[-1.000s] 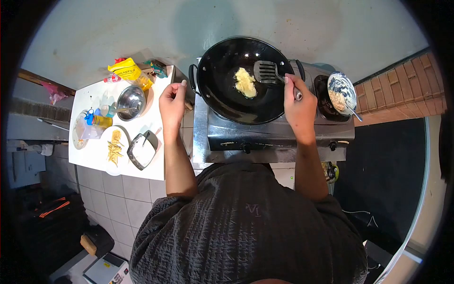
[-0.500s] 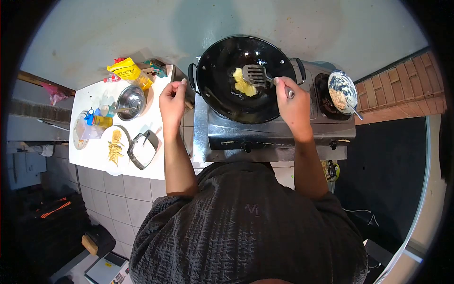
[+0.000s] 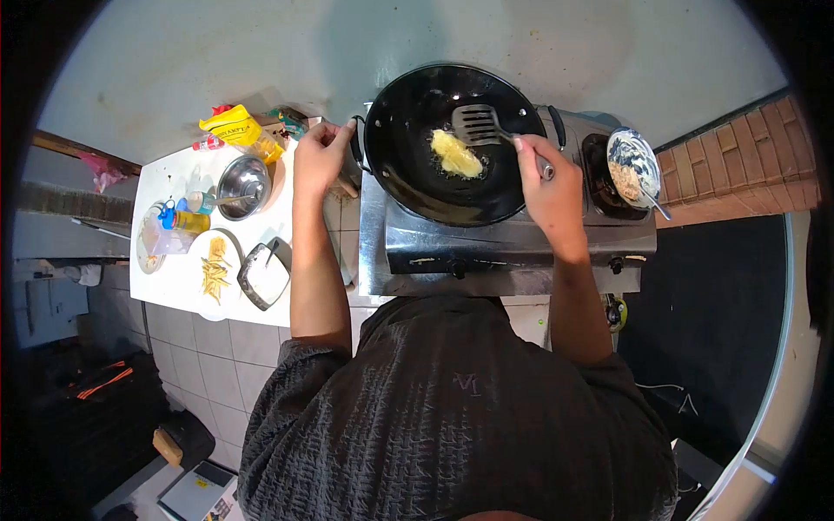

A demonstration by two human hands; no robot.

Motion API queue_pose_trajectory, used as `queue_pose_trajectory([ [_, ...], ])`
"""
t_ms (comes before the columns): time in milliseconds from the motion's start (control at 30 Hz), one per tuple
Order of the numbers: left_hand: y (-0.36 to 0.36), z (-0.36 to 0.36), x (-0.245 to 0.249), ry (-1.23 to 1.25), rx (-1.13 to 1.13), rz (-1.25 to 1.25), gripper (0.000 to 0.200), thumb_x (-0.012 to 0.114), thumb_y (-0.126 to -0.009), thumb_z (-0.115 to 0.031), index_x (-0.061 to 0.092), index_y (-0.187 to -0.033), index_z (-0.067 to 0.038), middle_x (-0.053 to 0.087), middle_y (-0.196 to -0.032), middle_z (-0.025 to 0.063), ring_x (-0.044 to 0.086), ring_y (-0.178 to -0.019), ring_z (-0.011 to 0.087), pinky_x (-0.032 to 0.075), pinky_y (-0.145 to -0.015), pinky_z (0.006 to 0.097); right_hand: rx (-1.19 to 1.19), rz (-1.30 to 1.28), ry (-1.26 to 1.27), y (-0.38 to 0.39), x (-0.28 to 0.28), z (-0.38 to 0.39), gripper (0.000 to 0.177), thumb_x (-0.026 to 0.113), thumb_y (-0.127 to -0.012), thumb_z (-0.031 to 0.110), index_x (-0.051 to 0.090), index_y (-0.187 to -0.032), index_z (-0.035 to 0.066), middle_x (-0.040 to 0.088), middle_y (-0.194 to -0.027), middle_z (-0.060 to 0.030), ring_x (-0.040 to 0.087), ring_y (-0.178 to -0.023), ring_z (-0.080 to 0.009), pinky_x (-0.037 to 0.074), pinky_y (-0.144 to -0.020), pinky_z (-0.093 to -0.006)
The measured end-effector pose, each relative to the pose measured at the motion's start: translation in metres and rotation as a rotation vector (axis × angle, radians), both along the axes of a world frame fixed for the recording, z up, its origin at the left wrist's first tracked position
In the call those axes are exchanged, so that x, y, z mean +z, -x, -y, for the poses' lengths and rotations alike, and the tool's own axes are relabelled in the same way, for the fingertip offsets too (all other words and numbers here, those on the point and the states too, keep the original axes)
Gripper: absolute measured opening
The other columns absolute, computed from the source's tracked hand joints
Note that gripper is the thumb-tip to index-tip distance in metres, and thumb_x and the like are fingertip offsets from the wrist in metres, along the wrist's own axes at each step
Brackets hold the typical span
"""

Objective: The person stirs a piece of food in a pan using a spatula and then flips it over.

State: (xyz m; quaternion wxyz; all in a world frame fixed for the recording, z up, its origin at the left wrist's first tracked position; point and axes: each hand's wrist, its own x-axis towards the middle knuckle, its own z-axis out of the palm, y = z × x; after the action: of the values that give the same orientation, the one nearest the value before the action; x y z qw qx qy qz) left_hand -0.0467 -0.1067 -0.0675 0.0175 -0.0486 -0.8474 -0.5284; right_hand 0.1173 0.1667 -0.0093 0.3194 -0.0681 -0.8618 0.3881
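Observation:
In the head view, a black two-handled wok [image 3: 408, 187] sits on the stove. A yellow, battered piece of food [image 3: 455, 156] lies in oil at its middle, with small bubbles around the edge. My right hand [image 3: 553, 193] is closed around the handle of a slotted metal spatula [image 3: 477, 126]. The spatula's blade is just above and to the right of the food, inside the wok. At the wok's left side, my left hand [image 3: 320, 159] is closed, with its thumb at the left wok handle [image 3: 357, 143]; the other fingers are partly hidden.
A bowl [image 3: 633, 167] with pale mixture and a spoon stands on the right burner. On the white table [image 3: 161, 286] at left are a steel bowl [image 3: 243, 186], a yellow packet [image 3: 236, 127], a plate of food strips [image 3: 228, 293] and a dark dish of white powder [image 3: 265, 276].
My left hand has moved up and right to the wok handle. The spatula has lifted off the food and shifted up and right. The food has changed shape, looking longer and paler.

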Motion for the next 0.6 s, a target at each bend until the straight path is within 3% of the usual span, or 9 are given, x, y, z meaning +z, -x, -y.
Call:
queue_pose_trajectory([
  [167,-0.005,-0.001,0.004,0.08,-0.027,-0.021,0.038,0.07,-0.084,-0.036,0.063,-0.074,0.001,0.058,-0.06,0.0038,0.05,-0.057,0.0094,0.041,-0.057,0.0255,0.036,0.102,0.071,-0.002,-0.003,0.009,0.015,0.064,-0.09,0.017,0.066,-0.093,0.003,0.067,-0.082,-0.0183,0.067,-0.074,-0.0333,0.05,-0.065,-0.0346],
  [333,-0.005,-0.001,0.001,0.062,-0.047,0.026,0.038,0.07,-0.085,-0.035,0.063,-0.075,0.001,0.058,-0.061,0.0028,0.049,-0.057,0.0089,0.04,-0.056,0.0253,0.145,-0.027,-0.003,0.01,-0.015,0.014,0.016,0.063,-0.089,0.017,0.065,-0.094,0.002,0.066,-0.08,-0.0194,0.066,-0.073,-0.0348,0.05,-0.064,-0.0353],
  [500,-0.009,-0.001,0.005,0.046,-0.034,0.002,0.038,0.07,-0.085,-0.035,0.063,-0.075,0.001,0.056,-0.061,0.0011,0.046,-0.057,0.008,0.039,-0.054,0.0249,0.056,0.109,-0.009,0.005,-0.008,0.011,0.017,0.063,-0.09,0.018,0.065,-0.093,0.002,0.066,-0.08,-0.0196,0.066,-0.073,-0.0353,0.05,-0.063,-0.0356],
  [600,-0.004,0.0,-0.002,0.011,-0.061,0.022,0.038,0.07,-0.086,-0.034,0.063,-0.075,0.001,0.054,-0.06,0.0003,0.045,-0.056,0.0075,0.037,-0.053,0.0245,0.11,-0.009,0.009,0.007,-0.013,0.013,0.016,0.063,-0.09,0.018,0.065,-0.092,0.002,0.066,-0.079,-0.0188,0.066,-0.073,-0.0354,0.05,-0.063,-0.0356],
])
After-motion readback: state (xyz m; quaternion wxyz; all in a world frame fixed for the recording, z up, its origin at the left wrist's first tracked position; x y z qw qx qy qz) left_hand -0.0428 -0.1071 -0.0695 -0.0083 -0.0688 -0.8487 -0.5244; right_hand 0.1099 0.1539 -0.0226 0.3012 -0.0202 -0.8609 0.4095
